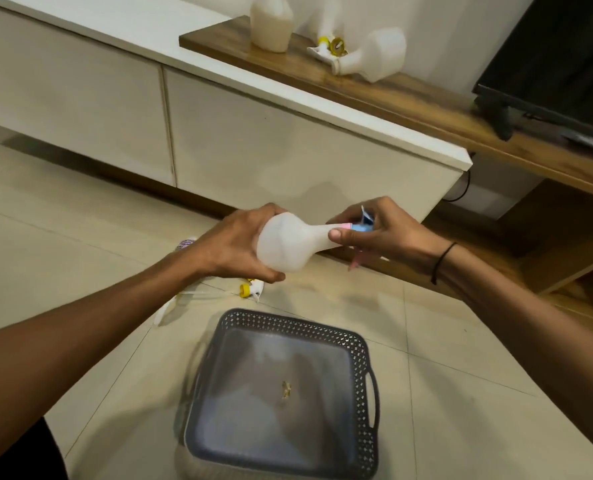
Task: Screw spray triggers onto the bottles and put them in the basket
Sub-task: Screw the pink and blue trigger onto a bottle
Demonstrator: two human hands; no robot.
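You have a white bottle (284, 242) lying sideways in the air above the grey basket (364, 344), its round body towards your left and its narrow neck towards your right. Your left hand (234, 245) wraps the body; your right hand (367, 230) pinches the blue and pink spray trigger (357, 226) at the neck, so the step looks like screwing it on. Next you likely need to twist until the collar seats, then lower the bottle into the basket, which holds no bottle yet. The bottle is translucent and looks empty. On the floor beyond the basket lies a yellow-capped trigger (250, 289). Further beyond it, on the wooden shelf (219, 43), one more bottle (271, 22) stands and another bottle (378, 58) lies.
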